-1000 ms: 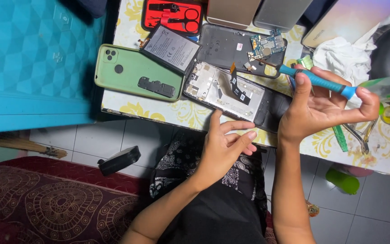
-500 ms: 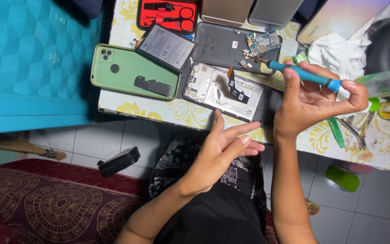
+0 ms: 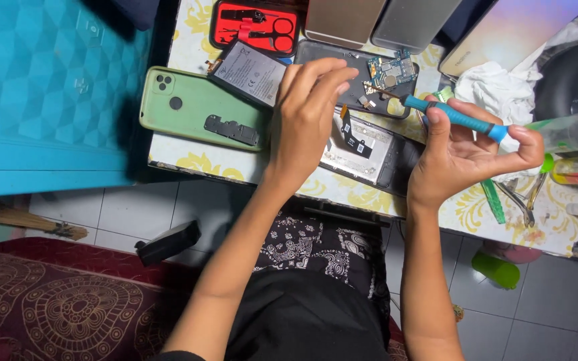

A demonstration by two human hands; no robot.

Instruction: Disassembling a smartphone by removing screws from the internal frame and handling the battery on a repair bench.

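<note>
My left hand (image 3: 306, 113) reaches over the opened phone body (image 3: 362, 150), fingers bent down onto the dark phone frame (image 3: 349, 63) behind it. My right hand (image 3: 463, 150) grips a blue-handled screwdriver (image 3: 453, 117), its tip pointing left toward the small circuit board (image 3: 391, 69). A black flex strip (image 3: 350, 132) sticks up from the opened phone, just right of my left hand. A phone battery (image 3: 249, 72) lies left of my left hand.
A green phone back cover (image 3: 195, 110) with a black bracket (image 3: 232, 129) lies at the table's left end. A red tool case (image 3: 259, 23) with scissors, two phones, a white cloth (image 3: 496, 87), a clear bottle (image 3: 570, 132) and tweezers sit along the back and right.
My left hand has risen from the table's front edge up over the opened phone. My right hand kept the screwdriver, its tip still near the circuit board.
</note>
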